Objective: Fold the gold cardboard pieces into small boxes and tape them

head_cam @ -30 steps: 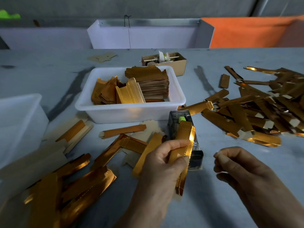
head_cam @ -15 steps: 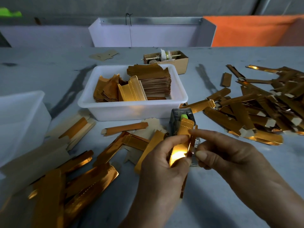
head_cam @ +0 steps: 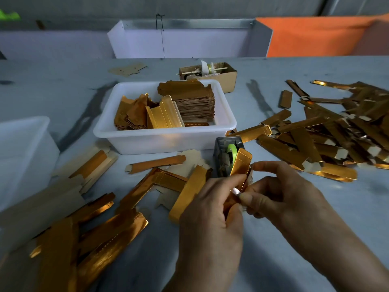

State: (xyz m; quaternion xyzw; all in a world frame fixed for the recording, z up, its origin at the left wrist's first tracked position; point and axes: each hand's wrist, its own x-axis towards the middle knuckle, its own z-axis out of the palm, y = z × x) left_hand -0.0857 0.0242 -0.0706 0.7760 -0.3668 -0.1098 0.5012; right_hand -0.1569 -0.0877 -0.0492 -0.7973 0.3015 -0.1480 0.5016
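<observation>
My left hand (head_cam: pixel 212 209) grips a folded gold cardboard piece (head_cam: pixel 241 165) upright in front of me, thumb across its face. My right hand (head_cam: pixel 282 197) meets it from the right and pinches the piece's right edge between thumb and fingertips; a small shiny bit shows at the thumb tip. Just behind stands a grey tape dispenser (head_cam: pixel 225 157) with a green roll. Flat gold blanks fill a white tub (head_cam: pixel 168 142). A heap of folded gold boxes (head_cam: pixel 328 133) lies at the right, and more gold pieces (head_cam: pixel 101 239) lie at the left.
A second white tub (head_cam: pixel 23 157) stands at the left edge. A small brown cardboard box (head_cam: pixel 223 76) with odds and ends sits behind the tub. White and orange bins (head_cam: pixel 189 41) line the far side of the grey table (head_cam: pixel 315 218).
My right hand came in from the right and now pinches the piece's edge. The piece has sunk lower into my left hand's grip, and both hands sit closer together.
</observation>
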